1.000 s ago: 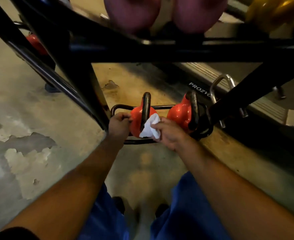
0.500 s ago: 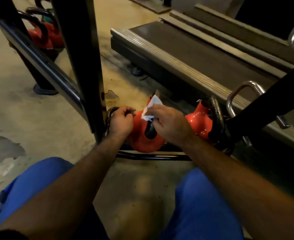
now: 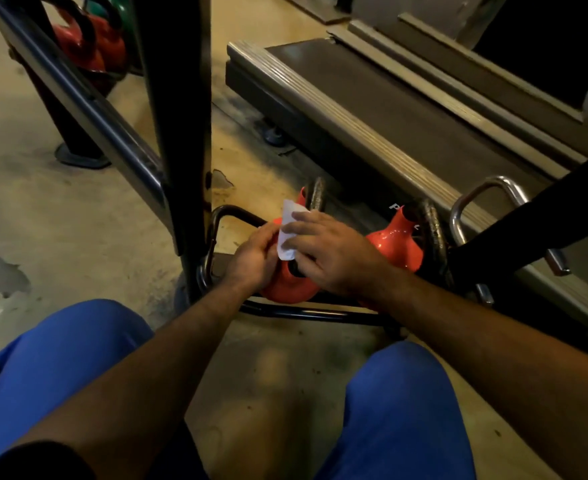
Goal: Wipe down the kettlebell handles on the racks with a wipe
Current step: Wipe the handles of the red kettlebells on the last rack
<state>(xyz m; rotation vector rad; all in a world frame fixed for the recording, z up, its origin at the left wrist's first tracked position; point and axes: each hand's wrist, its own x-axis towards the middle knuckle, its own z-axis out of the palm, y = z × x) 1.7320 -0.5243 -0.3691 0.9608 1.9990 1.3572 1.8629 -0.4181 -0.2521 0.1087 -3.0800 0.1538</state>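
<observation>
Two orange kettlebells with dark handles sit on the bottom tier of a black rack (image 3: 296, 311). My right hand (image 3: 330, 252) holds a white wipe (image 3: 289, 233) against the handle of the left kettlebell (image 3: 287, 289). My left hand (image 3: 252, 258) lies against that kettlebell's left side, fingers curved over it. The top of its handle (image 3: 316, 195) shows above the wipe. To the right stands the second kettlebell (image 3: 398, 242), untouched.
A black rack upright (image 3: 185, 133) and a slanted rail (image 3: 88, 98) stand at left. More red kettlebells (image 3: 88, 43) sit on a far rack. A treadmill deck (image 3: 372, 109) lies behind, with a chrome handle (image 3: 483, 199) at right. My blue-clad knees fill the foreground.
My view dropped closer to the bottom tier. My left hand moved from the rack's rail onto the kettlebell's side. My right hand shifted the wipe along the handle.
</observation>
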